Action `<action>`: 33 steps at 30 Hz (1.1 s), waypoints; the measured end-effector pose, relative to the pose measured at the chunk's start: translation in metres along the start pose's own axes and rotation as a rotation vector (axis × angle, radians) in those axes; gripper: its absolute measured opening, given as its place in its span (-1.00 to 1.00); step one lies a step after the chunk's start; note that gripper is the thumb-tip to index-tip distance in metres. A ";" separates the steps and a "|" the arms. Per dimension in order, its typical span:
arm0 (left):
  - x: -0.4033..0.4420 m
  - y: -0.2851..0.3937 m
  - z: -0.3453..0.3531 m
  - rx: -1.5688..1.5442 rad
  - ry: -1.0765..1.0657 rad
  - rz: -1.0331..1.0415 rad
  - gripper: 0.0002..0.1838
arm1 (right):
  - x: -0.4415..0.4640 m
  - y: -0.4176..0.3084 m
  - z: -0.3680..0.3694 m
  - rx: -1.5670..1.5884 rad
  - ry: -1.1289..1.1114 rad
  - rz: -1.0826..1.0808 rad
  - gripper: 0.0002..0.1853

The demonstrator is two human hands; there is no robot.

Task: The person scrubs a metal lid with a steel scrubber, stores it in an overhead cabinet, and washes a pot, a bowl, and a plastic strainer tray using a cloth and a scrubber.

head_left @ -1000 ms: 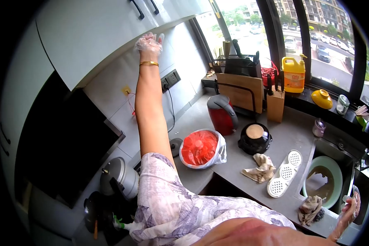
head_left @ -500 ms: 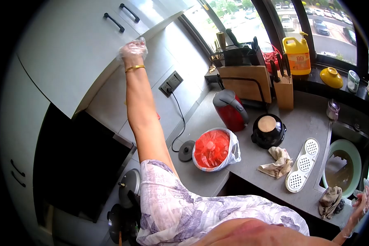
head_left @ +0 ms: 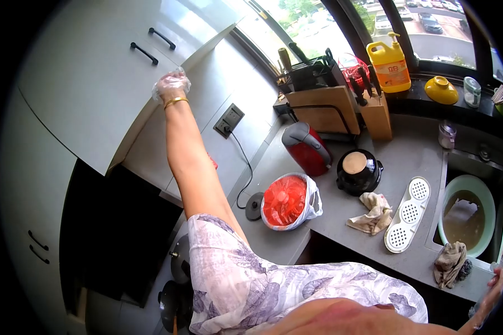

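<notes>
My left hand (head_left: 172,86), in a clear plastic glove with a gold bangle at the wrist, is raised to the lower edge of the white wall cabinet (head_left: 89,72). Its fingers are curled, and whatever they hold, if anything, is hidden. Below it, a black-handled pair of doors shows two handles, the lower one a black handle (head_left: 144,53) just above my hand. At the far right edge, my right hand (head_left: 497,282), gloved too, is stretched out with nothing visible in it, near a crumpled grey cloth (head_left: 450,263) beside the sink.
On the counter stand a red kettle (head_left: 306,149), a bowl covered with red plastic (head_left: 285,200), an upturned black pot (head_left: 359,172), a beige rag (head_left: 371,213) and a white perforated rack (head_left: 409,214). A green basin (head_left: 445,215) of cloudy water sits in the sink. Knives stand in a wooden block (head_left: 376,118).
The view has shifted slightly, so the counter things appear a little higher and further left. My left hand stays at the cabinet edge; my right hand is a little lower at the frame's edge.
</notes>
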State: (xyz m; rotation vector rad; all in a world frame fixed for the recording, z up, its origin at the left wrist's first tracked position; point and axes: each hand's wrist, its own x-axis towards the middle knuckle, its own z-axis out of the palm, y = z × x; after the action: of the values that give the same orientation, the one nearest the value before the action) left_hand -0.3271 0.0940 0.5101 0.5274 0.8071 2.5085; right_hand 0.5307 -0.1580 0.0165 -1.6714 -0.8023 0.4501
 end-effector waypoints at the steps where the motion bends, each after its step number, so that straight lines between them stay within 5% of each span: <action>1: -0.005 0.003 0.001 -0.010 0.007 -0.001 -0.74 | 0.000 0.000 -0.003 -0.016 0.008 -0.013 -0.61; 7: 0.000 0.007 0.006 -0.129 -0.085 0.031 -0.73 | 0.003 -0.017 -0.006 -0.060 0.033 -0.064 -0.62; 17: 0.034 0.017 0.005 -0.082 0.063 -0.048 -0.65 | -0.009 -0.024 -0.016 -0.058 0.052 -0.084 -0.62; 20: 0.076 0.018 -0.008 0.103 -0.255 -0.066 -0.60 | -0.012 -0.019 -0.021 -0.075 0.063 -0.098 -0.62; 23: 0.020 -0.014 -0.018 -0.234 -0.177 0.041 -0.58 | -0.008 -0.018 -0.028 -0.116 0.069 -0.153 -0.62; 26: -0.009 -0.013 -0.022 -0.134 -0.334 0.105 -0.63 | -0.013 -0.035 -0.030 -0.239 0.093 -0.301 -0.62; 28: -0.023 -0.010 -0.012 -0.071 -0.461 0.142 -0.65 | -0.034 -0.076 -0.040 -0.456 0.014 -0.743 -0.61; 33: -0.091 0.002 -0.006 -0.125 -0.645 0.153 -0.69 | 0.017 -0.017 -0.049 -0.025 0.033 -0.173 -0.63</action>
State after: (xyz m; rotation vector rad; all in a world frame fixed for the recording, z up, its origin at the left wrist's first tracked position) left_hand -0.2557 0.0426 0.4875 1.2978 0.3674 2.2691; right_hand 0.5713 -0.1784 0.0478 -1.6128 -0.9225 0.2918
